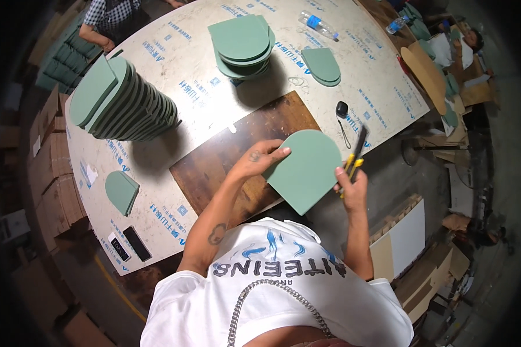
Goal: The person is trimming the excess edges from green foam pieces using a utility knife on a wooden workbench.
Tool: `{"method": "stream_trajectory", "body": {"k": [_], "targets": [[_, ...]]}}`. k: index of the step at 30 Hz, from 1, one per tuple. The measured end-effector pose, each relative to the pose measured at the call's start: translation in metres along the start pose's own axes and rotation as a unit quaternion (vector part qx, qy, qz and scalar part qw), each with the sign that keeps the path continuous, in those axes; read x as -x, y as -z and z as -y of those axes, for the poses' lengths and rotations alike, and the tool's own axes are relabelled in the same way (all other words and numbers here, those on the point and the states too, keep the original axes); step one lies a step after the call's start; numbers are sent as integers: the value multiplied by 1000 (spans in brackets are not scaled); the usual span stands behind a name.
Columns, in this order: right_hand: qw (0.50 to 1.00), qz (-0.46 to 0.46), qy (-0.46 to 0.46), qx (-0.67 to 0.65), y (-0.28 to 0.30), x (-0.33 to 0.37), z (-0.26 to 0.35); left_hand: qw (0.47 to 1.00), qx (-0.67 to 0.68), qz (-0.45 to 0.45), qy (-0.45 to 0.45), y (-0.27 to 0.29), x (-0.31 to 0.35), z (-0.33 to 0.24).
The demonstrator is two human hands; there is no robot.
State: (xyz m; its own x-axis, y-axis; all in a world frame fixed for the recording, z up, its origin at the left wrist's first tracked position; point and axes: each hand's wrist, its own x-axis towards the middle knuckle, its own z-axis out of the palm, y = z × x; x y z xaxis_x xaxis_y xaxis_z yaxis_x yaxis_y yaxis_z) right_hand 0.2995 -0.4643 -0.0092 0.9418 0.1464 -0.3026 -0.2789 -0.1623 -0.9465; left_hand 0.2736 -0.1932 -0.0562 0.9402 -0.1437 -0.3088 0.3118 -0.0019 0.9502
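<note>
A flat sage-green panel (pixel 307 173), rounded at one end and pointed at the near corner, is held up over the table's near edge. My left hand (pixel 259 159) grips its left side, thumb lying on top and fingers underneath. At the panel's right edge, my right hand (pixel 352 186) is closed around a black-and-yellow tool, which looks like a utility knife (pixel 362 140), its dark end pointing away from me. Whether the right fingers also pinch the panel is hard to make out. Beneath my left forearm lies a dark brown wooden board (pixel 194 180).
A tall stack of green panels (pixel 139 110) stands left, a shorter stack (pixel 243 43) at the back. Loose panels (pixel 323 65), a water bottle (pixel 318 26), a small black case with a strap (pixel 342 109) and a phone (pixel 136 243) lie on the table (pixel 173 75). Another person (pixel 113 23) stands far left.
</note>
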Motion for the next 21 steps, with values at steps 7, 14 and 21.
{"method": "stream_trajectory", "body": {"k": [7,14,21], "targets": [[977,18,108,-182,26,-48,91,975,205,-86,-27,-24,18,-80],[957,110,80,-255,47,-101,124,941,245,-204,-114,-53,19,-139],[950,143,61,-271,62,-139,120,924,289,-208,-137,-82,21,-140]]}}
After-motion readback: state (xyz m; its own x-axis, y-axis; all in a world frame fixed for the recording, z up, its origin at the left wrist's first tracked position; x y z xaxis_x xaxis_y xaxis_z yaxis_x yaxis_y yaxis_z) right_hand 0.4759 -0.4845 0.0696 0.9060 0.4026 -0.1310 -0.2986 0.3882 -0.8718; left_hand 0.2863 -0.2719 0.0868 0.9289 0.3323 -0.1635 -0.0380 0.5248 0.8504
